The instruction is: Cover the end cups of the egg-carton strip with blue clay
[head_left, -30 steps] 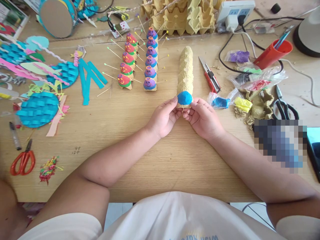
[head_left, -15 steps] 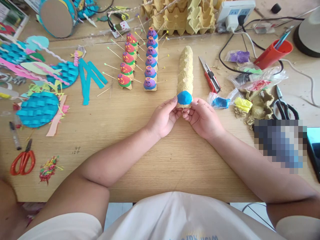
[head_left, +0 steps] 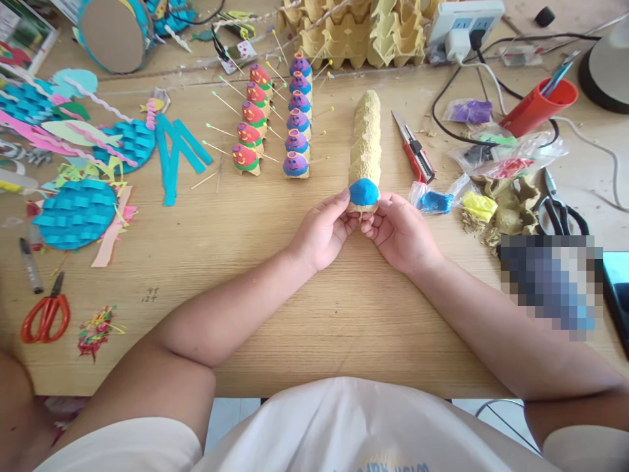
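Observation:
A long stack of plain egg-carton cups (head_left: 366, 134) lies on the wooden table (head_left: 275, 288), pointing away from me. Its near end is capped with blue clay (head_left: 364, 192). My left hand (head_left: 322, 233) pinches the left side of that capped cup, thumb against the clay. My right hand (head_left: 400, 231) grips the right side, fingers curled under it. Both hands rest on the table.
Two rows of painted cups (head_left: 275, 121) with pins stand left of the stack. A red utility knife (head_left: 413, 147), bags of clay (head_left: 435, 200), black scissors (head_left: 557, 210) and a red cup (head_left: 535, 105) lie right. Blue paper crafts (head_left: 76, 213) and red scissors (head_left: 46, 314) lie left.

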`<control>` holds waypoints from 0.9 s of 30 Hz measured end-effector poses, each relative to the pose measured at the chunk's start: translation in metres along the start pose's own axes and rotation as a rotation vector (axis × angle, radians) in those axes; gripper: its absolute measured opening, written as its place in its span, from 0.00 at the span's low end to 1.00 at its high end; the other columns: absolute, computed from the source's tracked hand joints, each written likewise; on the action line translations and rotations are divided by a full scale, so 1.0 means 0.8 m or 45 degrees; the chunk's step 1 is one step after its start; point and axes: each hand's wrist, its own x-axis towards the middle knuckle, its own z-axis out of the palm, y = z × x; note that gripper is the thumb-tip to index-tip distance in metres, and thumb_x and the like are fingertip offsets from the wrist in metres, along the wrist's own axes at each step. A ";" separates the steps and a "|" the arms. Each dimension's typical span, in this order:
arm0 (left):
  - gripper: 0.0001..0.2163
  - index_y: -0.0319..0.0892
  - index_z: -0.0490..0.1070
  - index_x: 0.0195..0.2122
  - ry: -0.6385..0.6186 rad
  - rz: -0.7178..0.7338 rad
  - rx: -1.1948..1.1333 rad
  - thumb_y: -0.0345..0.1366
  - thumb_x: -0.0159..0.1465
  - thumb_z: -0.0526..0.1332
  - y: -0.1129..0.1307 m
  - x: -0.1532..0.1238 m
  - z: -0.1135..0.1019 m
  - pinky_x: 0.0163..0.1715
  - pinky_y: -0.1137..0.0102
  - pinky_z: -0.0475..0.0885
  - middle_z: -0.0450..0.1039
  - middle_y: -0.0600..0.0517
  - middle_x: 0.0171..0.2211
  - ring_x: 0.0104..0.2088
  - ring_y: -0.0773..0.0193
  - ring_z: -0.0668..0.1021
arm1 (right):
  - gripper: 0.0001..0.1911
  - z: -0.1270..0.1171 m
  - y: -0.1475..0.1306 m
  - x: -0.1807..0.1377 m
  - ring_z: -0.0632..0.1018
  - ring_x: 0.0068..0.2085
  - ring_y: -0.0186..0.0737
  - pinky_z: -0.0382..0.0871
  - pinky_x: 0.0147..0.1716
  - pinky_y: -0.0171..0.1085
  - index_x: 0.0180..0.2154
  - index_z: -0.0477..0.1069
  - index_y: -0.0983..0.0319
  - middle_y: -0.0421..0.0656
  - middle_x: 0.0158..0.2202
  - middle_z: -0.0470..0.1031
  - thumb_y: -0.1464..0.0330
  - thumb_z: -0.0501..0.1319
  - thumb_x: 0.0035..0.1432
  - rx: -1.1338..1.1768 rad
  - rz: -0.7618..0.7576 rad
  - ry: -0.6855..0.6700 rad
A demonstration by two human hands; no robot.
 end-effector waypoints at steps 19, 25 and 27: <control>0.20 0.42 0.80 0.33 -0.022 0.004 -0.011 0.53 0.73 0.74 -0.005 0.005 -0.007 0.39 0.68 0.75 0.79 0.53 0.30 0.32 0.67 0.79 | 0.26 -0.004 0.006 0.002 0.80 0.29 0.29 0.78 0.30 0.29 0.37 0.81 0.58 0.34 0.28 0.79 0.50 0.88 0.50 0.055 -0.049 -0.051; 0.18 0.42 0.82 0.33 -0.064 0.034 -0.024 0.51 0.75 0.73 -0.008 0.007 -0.011 0.39 0.68 0.75 0.80 0.52 0.30 0.32 0.66 0.79 | 0.26 -0.004 0.005 0.002 0.80 0.29 0.30 0.78 0.30 0.29 0.37 0.81 0.57 0.34 0.29 0.79 0.51 0.89 0.49 0.044 -0.045 -0.049; 0.18 0.42 0.82 0.34 -0.065 0.030 -0.023 0.51 0.75 0.72 -0.006 0.005 -0.009 0.38 0.68 0.74 0.80 0.53 0.30 0.32 0.66 0.79 | 0.26 -0.004 0.003 0.001 0.80 0.29 0.30 0.79 0.30 0.29 0.37 0.82 0.57 0.34 0.28 0.80 0.50 0.89 0.48 0.050 -0.033 -0.049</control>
